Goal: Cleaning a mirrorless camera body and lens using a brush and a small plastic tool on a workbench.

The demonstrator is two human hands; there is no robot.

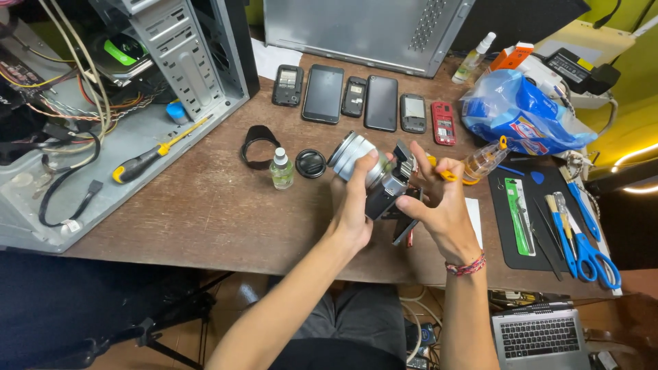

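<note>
Above the brown desk (205,212) I hold a small silver and black camera (384,185) with a silver lens (351,156) pointing up and left. My left hand (353,202) grips the lens and the camera body from the left. My right hand (442,205) is at the camera's right side, fingers touching its back and flipped-out screen. A black lens cap (310,163), a small clear spray bottle (281,169) and a black lens hood ring (259,146) lie on the desk just left of the camera.
An open computer case (103,123) with a yellow-handled screwdriver (147,159) fills the left. Several phones (363,103) line the back. At right lie a blue plastic bag (521,113), a black mat (510,240) with tools, blue scissors (593,253). A laptop (541,336) sits below the desk edge.
</note>
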